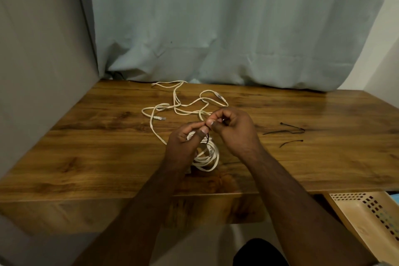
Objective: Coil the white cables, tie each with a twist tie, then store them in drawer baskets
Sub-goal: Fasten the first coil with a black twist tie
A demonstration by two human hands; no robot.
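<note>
Coiled white cable (206, 155): loops bunched at the wooden table's (86, 147) middle, long axis running near to far.
Left hand (183, 142): fingers curled round the coil's top.
Right hand (233, 127): fingertips closed in a pinch on a thin black twist tie (207, 138) at the coil.
Loose white cable (183, 101): sprawled behind.
Spare black ties (287, 130): lying right.
Beige perforated basket (367, 211): lower right.

Left hand (183, 142) holds a coiled white cable (207, 155) above the worktop (86, 147). Right hand (233, 124) pinches a dark twist tie (207, 138) at the coil. Loose cable (179, 101) lies beyond; spare ties (289, 129) right; basket (367, 216) lower right.
</note>
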